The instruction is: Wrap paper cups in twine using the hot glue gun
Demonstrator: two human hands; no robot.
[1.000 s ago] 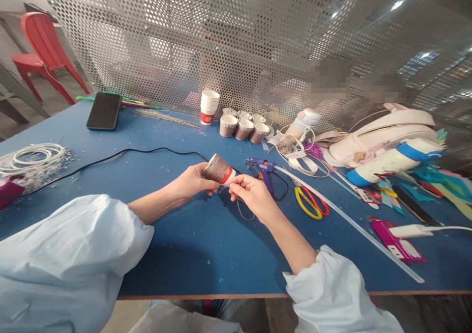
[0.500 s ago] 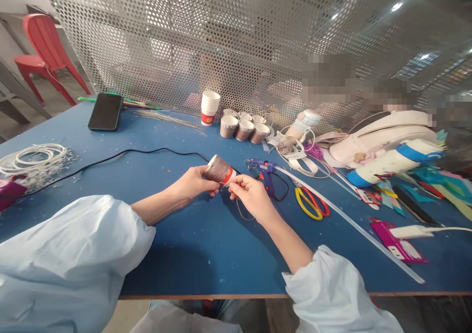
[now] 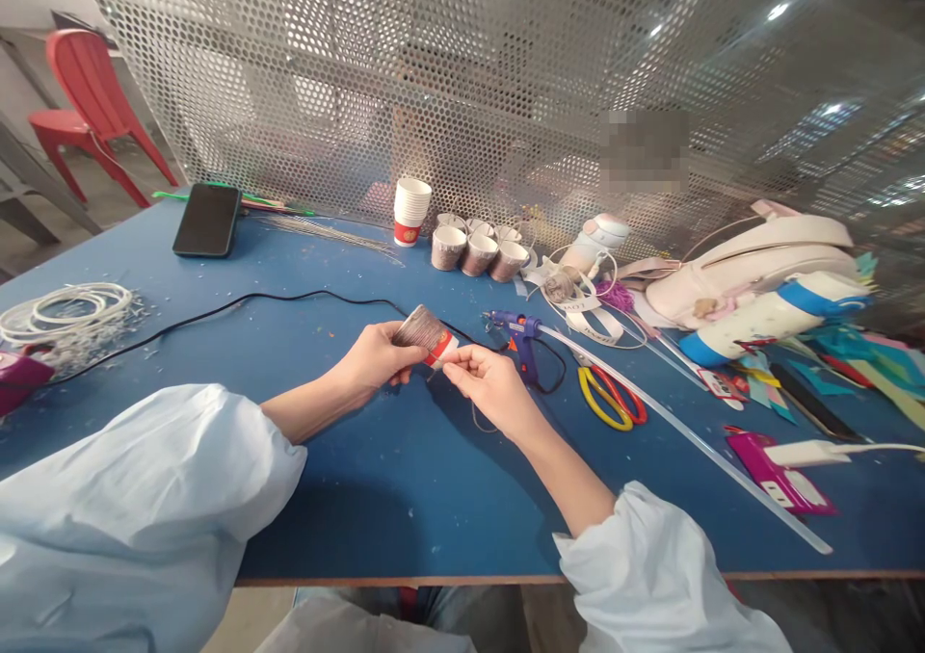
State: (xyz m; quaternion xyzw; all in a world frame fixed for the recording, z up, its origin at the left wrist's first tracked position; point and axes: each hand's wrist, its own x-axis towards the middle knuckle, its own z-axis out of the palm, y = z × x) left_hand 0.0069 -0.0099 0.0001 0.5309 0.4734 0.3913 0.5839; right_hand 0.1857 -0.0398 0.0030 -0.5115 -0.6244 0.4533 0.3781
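My left hand [image 3: 372,356] grips a small paper cup [image 3: 425,333] lying sideways above the blue table [image 3: 361,480]; brown twine is wound round most of it, and a red and white band shows at its narrow end. My right hand [image 3: 486,383] is closed in a pinch at that narrow end, holding a thin strand of twine [image 3: 478,420] that loops down below the hand. A blue glue gun [image 3: 516,328] lies just beyond my right hand.
Three twine-wrapped cups [image 3: 477,252] and a stack of white paper cups [image 3: 410,210] stand at the back by the perforated metal screen [image 3: 462,85]. Yellow and red scissors [image 3: 611,395], a long glue stick [image 3: 694,436], a phone [image 3: 206,218], a black cable [image 3: 217,311], white wire coils [image 3: 62,308] and coloured paper scraps [image 3: 853,359] lie around.
The cup has tilted and moved slightly left and down in my left hand. My right hand has followed it, staying pinched at the cup's narrow end.
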